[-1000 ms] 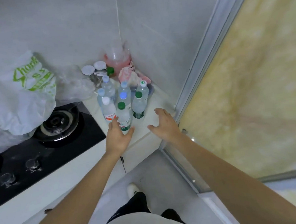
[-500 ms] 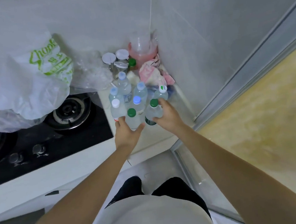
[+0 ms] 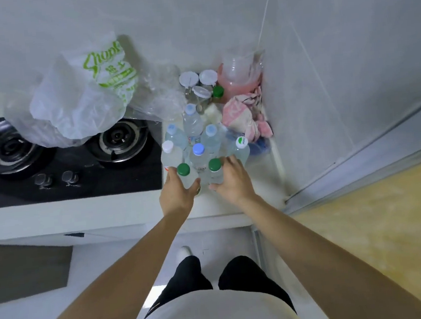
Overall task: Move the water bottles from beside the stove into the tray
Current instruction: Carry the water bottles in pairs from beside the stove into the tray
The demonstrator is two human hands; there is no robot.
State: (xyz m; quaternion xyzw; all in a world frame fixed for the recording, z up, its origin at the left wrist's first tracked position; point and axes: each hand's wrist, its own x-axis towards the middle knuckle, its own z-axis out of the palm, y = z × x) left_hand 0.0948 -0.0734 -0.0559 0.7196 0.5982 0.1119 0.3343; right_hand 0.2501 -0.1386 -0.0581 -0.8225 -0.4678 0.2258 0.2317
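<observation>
Several clear water bottles (image 3: 192,125) stand packed together on the white counter (image 3: 255,180) to the right of the black stove (image 3: 76,169). Their caps are blue, white or green. My left hand (image 3: 177,190) grips the front left bottle with a green cap (image 3: 183,169). My right hand (image 3: 231,178) grips the front right bottle with a green cap (image 3: 214,164). Both bottles stand upright among the others. No tray is in view.
A white plastic bag (image 3: 77,100) lies over the stove's back. Jars with white lids (image 3: 198,79), a pink container (image 3: 240,79) and a pink cloth (image 3: 244,117) fill the corner behind the bottles. Tiled walls close in behind and to the right. My legs stand on the floor below.
My right hand has moved left from the bare counter onto the right green-capped bottle and closed round it. My left hand stays on the left green-capped bottle. The camera has tilted down.
</observation>
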